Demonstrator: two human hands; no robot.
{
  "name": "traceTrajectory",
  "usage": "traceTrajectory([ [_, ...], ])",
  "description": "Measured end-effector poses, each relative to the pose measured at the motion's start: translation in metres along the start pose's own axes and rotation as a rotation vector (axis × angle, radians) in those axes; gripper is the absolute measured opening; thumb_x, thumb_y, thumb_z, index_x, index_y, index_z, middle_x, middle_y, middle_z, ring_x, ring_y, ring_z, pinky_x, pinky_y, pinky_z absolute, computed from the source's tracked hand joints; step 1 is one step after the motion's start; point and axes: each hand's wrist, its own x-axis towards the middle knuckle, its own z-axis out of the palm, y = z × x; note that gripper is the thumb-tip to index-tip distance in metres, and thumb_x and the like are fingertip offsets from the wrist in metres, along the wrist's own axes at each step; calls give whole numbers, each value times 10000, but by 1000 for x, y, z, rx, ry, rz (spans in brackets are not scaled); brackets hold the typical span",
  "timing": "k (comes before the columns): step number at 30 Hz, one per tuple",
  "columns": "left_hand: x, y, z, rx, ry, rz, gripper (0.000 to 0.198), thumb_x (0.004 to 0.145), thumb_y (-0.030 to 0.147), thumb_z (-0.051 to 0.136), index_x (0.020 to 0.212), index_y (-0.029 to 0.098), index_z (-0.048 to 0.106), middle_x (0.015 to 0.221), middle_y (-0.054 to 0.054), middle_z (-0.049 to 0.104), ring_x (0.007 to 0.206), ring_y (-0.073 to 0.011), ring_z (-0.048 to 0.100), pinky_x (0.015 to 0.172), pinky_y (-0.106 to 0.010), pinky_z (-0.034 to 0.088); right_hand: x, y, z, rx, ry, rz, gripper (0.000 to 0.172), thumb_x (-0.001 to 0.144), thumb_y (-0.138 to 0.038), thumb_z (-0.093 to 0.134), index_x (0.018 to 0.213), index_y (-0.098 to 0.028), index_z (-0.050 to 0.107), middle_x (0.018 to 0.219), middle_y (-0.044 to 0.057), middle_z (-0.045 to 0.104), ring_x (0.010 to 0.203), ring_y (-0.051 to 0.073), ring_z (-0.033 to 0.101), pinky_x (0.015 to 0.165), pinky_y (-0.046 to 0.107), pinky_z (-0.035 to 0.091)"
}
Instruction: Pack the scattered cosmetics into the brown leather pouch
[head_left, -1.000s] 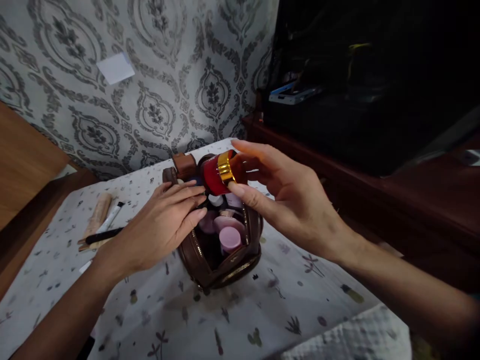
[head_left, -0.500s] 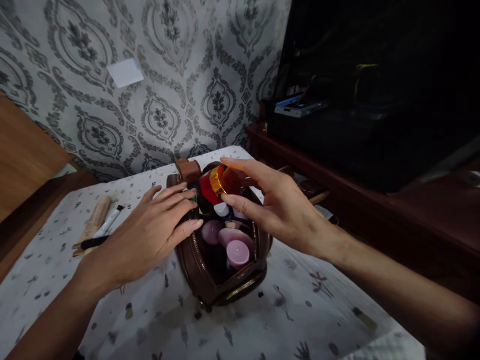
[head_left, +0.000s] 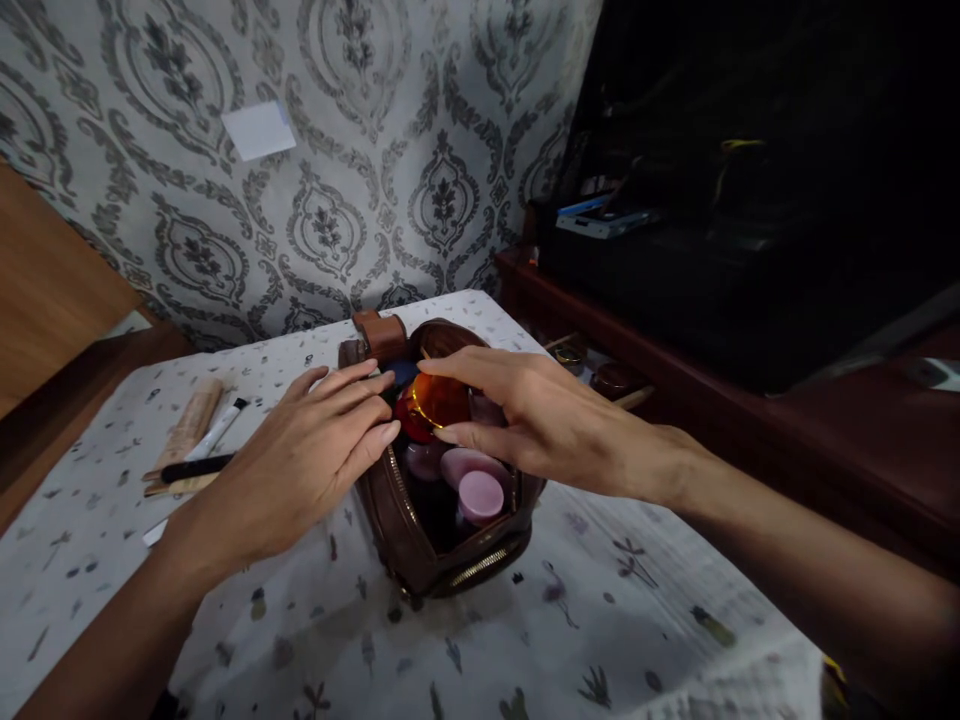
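Observation:
A brown leather zip pouch stands open on the patterned tablecloth, holding several pink-capped jars and bottles. My right hand grips a red jar with a gold band between thumb and fingers, down inside the pouch's mouth. My left hand lies flat on the pouch's left rim with its fingers stretched out, holding the opening apart, fingertips close to the red jar.
A beige tube, a white pen and a black pencil lie on the cloth to the left. A dark wooden ledge with small jars runs along the right. Patterned wallpaper stands behind the table.
My right hand has lowered the red jar from above the pouch into its opening. My left hand has stayed on the rim. The view has shifted slightly.

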Motion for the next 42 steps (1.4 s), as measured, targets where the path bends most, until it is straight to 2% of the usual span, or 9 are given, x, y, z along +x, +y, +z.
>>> traceTrajectory([
  [3, -1, 1, -1, -21, 25, -13, 417, 1036, 455, 362, 1151, 237, 698, 1400, -85, 646, 1446, -311, 442, 1217, -589, 284, 7, -9, -1, -35, -139, 11, 280, 902, -175, 682, 1182, -162, 657, 1062, 72, 685, 959, 201, 648, 859, 330, 505],
  [7, -4, 1, -2, 3, 46, -34, 411, 1036, 437, 343, 1244, 222, 623, 1370, -97, 657, 1445, -298, 445, 1181, -545, 345, 18, -16, 3, -100, -286, -14, 175, 904, -143, 678, 1078, -133, 662, 1018, 69, 680, 962, 206, 636, 986, 379, 438],
  [12, -6, 1, -2, 25, 48, -7, 381, 1046, 406, 322, 1228, 216, 597, 1350, -104, 661, 1451, -287, 435, 1156, -516, 364, 29, -15, 15, -227, -354, -40, 171, 884, -194, 698, 1044, -150, 655, 965, 65, 699, 933, 237, 645, 933, 394, 423],
  [17, -6, 1, 0, -16, 49, -26, 384, 1047, 419, 334, 1253, 213, 586, 1397, -108, 632, 1475, -295, 398, 1164, -523, 350, 36, -23, 20, -396, -462, 42, 228, 892, -166, 670, 1112, -106, 653, 1062, 126, 702, 1081, 289, 627, 964, 426, 390],
  [24, -5, 0, 6, -17, 49, -21, 411, 1049, 435, 332, 1294, 213, 576, 1453, -106, 597, 1485, -291, 386, 1185, -527, 349, 38, -24, 21, -524, -519, 29, 127, 931, -138, 611, 1010, -110, 707, 1053, 138, 697, 1113, 303, 609, 964, 428, 397],
  [31, -2, 1, 8, -141, 24, -52, 399, 1040, 436, 359, 1296, 248, 602, 1490, -64, 570, 1499, -284, 365, 1212, -515, 349, 24, -22, 1, -344, -265, 33, 148, 944, -98, 584, 922, -107, 730, 977, 125, 700, 1027, 261, 634, 978, 413, 445],
  [35, 1, 0, 8, -207, 13, -64, 383, 1024, 447, 395, 1274, 280, 633, 1510, -30, 554, 1490, -288, 386, 1223, -511, 350, 7, -20, -9, -234, 28, 54, 208, 996, -166, 531, 967, -132, 735, 1005, 115, 711, 989, 239, 658, 922, 385, 507],
  [38, 1, -2, 9, -212, 18, -53, 383, 1019, 440, 416, 1301, 289, 625, 1522, -24, 542, 1483, -280, 399, 1234, -504, 334, -8, -14, -7, -140, 262, 44, 207, 994, -169, 526, 991, -153, 733, 1050, 109, 730, 1000, 233, 679, 918, 380, 540],
  [42, -3, -5, 7, -247, 1, -67, 386, 1009, 419, 468, 1363, 325, 590, 1584, -5, 466, 1490, -283, 389, 1232, -466, 330, -24, -8, 2, -43, 405, 22, 178, 982, -171, 544, 977, -166, 722, 1054, 103, 746, 972, 226, 702, 873, 373, 576],
])
